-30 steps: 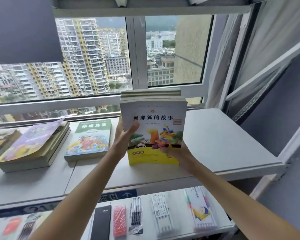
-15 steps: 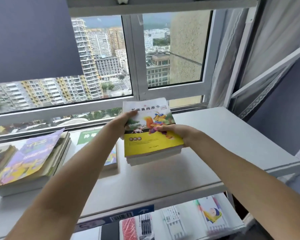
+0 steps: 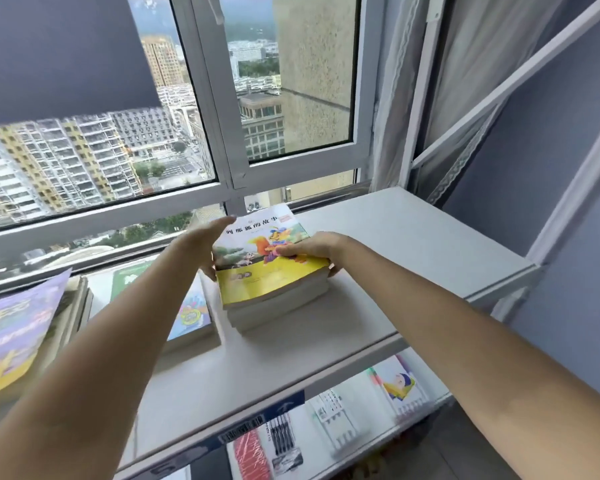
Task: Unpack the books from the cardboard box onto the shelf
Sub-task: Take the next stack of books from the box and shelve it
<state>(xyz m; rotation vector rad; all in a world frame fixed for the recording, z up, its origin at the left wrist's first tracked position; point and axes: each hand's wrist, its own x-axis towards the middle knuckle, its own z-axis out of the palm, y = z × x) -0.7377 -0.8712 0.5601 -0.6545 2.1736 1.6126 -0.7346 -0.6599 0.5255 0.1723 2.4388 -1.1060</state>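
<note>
Head view, book stack on shelf — right side bare

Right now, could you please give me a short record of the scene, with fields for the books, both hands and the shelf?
held item: stack of books, yellow-and-white cover on top, lying flat on the shelf
left hand: fingers extended along the stack's left edge
right hand: grips the stack's right side, fingers on the cover
shelf: white, by the window
neighbours: green-covered book to the left; purple-covered book pile further left
lower shelf: packaged pens
cardboard box: not in view
</note>
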